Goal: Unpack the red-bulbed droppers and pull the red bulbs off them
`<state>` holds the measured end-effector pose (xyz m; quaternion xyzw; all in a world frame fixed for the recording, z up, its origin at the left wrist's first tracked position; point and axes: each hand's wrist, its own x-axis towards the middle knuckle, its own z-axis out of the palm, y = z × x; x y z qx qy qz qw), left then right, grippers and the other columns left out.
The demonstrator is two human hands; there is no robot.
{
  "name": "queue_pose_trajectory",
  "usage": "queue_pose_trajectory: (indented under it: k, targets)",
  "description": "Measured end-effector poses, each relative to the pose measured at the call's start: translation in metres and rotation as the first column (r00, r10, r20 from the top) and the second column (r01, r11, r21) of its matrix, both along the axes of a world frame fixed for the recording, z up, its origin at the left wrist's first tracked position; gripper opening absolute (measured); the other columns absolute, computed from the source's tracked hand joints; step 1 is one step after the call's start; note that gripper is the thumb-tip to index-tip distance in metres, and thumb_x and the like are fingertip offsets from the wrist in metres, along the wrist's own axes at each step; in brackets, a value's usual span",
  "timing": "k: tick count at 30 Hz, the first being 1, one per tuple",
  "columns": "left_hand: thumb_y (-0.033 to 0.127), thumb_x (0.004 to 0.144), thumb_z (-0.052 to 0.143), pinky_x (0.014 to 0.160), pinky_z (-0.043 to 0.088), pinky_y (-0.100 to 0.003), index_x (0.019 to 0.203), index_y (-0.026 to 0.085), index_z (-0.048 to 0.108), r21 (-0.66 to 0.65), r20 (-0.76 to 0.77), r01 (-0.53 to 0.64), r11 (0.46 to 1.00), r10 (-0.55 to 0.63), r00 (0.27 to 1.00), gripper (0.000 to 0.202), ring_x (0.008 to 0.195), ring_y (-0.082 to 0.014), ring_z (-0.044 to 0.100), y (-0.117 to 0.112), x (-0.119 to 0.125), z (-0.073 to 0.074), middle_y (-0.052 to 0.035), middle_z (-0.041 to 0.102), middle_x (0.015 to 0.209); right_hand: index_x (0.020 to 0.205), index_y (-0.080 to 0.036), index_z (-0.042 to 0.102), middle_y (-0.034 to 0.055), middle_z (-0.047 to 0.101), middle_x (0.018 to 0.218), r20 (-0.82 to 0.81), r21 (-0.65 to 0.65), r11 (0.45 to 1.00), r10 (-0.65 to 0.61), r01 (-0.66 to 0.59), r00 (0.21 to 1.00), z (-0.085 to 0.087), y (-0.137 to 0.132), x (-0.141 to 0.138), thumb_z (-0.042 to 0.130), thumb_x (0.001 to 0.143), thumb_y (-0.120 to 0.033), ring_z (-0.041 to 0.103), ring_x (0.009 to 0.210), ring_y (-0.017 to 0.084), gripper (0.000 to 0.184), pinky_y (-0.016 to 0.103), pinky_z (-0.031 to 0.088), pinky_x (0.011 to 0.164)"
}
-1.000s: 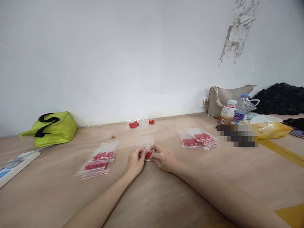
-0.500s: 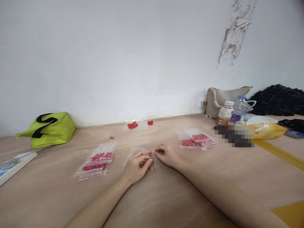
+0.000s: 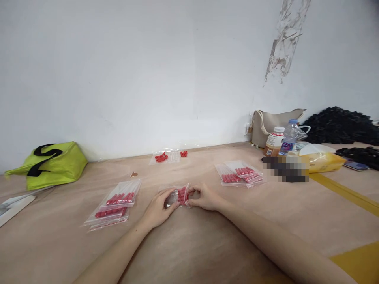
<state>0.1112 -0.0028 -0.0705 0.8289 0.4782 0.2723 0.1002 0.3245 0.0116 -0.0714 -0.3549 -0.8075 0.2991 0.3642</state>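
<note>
1. Bag (image 3: 183, 196), low over the bench (image 3: 177, 248): red rods inside; seal unclear.
2. Left hand (image 3: 157, 207) and right hand (image 3: 206, 198): thumb and fingers gripping the bag's opposite ends.
3. Left stack (image 3: 119, 198), right stack (image 3: 244, 172): bagged rods, apparently finished.
4. Red pieces (image 3: 184, 154) by the wall (image 3: 133, 79): apparently not yet stacked.
</note>
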Motion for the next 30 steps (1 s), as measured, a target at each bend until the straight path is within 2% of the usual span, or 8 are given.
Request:
queue_pose_trajectory:
  k: [4, 8, 14, 19, 26, 30]
  targets:
    - [0.042, 0.078, 0.051, 0.091, 0.042, -0.037, 0.118, 0.02, 0.05, 0.025, 0.018, -0.041, 0.999, 0.041, 0.999, 0.045, 0.106, -0.0211, 0.053, -0.001, 0.005, -0.002, -0.0057, 0.056, 0.117, 0.085, -0.019, 0.062, -0.0026, 0.061, 0.079, 0.04, -0.083, 0.992, -0.091, 0.094, 0.995, -0.005, 0.006, 0.0, 0.074, 0.051, -0.028, 0.053, 0.071, 0.012, 0.037, 0.021, 0.038, 0.062]
    - [0.039, 0.079, 0.05, 0.09, 0.042, -0.036, 0.116, 0.022, 0.051, 0.064, 0.038, -0.035, 0.997, 0.033, 0.999, 0.041, 0.105, -0.0208, 0.053, -0.001, 0.006, -0.003, -0.0052, 0.058, 0.115, 0.084, -0.019, 0.061, -0.0022, 0.062, 0.083, 0.019, -0.075, 0.995, -0.058, 0.059, 0.998, -0.006, 0.009, -0.002, 0.071, 0.055, -0.025, 0.054, 0.076, 0.012, 0.031, 0.023, 0.038, 0.067]
    - [0.039, 0.08, 0.05, 0.089, 0.043, -0.038, 0.115, 0.022, 0.051, 0.086, 0.018, -0.022, 0.996, 0.02, 1.0, 0.04, 0.104, -0.0221, 0.053, -0.003, 0.007, -0.002, -0.0058, 0.058, 0.113, 0.083, -0.018, 0.059, -0.0017, 0.062, 0.079, 0.02, -0.104, 0.993, -0.059, 0.061, 0.998, -0.007, 0.01, -0.006, 0.072, 0.053, -0.021, 0.054, 0.072, 0.012, 0.033, 0.023, 0.04, 0.065]
    - [0.04, 0.081, 0.048, 0.09, 0.042, -0.037, 0.116, 0.02, 0.051, 0.075, 0.014, -0.02, 0.997, 0.019, 1.0, 0.041, 0.105, -0.0216, 0.053, -0.002, 0.005, -0.004, -0.0066, 0.057, 0.116, 0.084, -0.018, 0.057, -0.0009, 0.061, 0.08, -0.002, -0.068, 0.995, -0.077, 0.077, 0.997, -0.007, 0.009, -0.009, 0.069, 0.054, -0.016, 0.055, 0.073, 0.012, 0.032, 0.024, 0.042, 0.067]
    - [0.041, 0.081, 0.048, 0.091, 0.042, -0.036, 0.117, 0.021, 0.051, 0.052, 0.014, -0.015, 0.999, 0.014, 1.0, 0.042, 0.106, -0.0209, 0.053, -0.005, 0.004, -0.002, -0.0054, 0.057, 0.117, 0.088, -0.017, 0.051, -0.001, 0.061, 0.077, -0.09, -0.077, 0.997, -0.025, 0.018, 0.996, -0.006, 0.007, -0.001, 0.059, 0.061, -0.01, 0.056, 0.069, 0.01, 0.028, 0.023, 0.044, 0.064]
    - [0.041, 0.081, 0.048, 0.095, 0.039, -0.035, 0.118, 0.022, 0.051, 0.036, 0.006, -0.003, 0.999, 0.003, 1.0, 0.042, 0.11, -0.02, 0.05, -0.006, 0.004, -0.001, -0.0043, 0.055, 0.12, 0.089, -0.016, 0.052, 0.0002, 0.062, 0.081, -0.051, -0.108, 0.993, 0.041, -0.046, 0.998, -0.004, 0.008, 0.005, 0.064, 0.059, -0.014, 0.056, 0.07, 0.01, 0.032, 0.023, 0.044, 0.063]
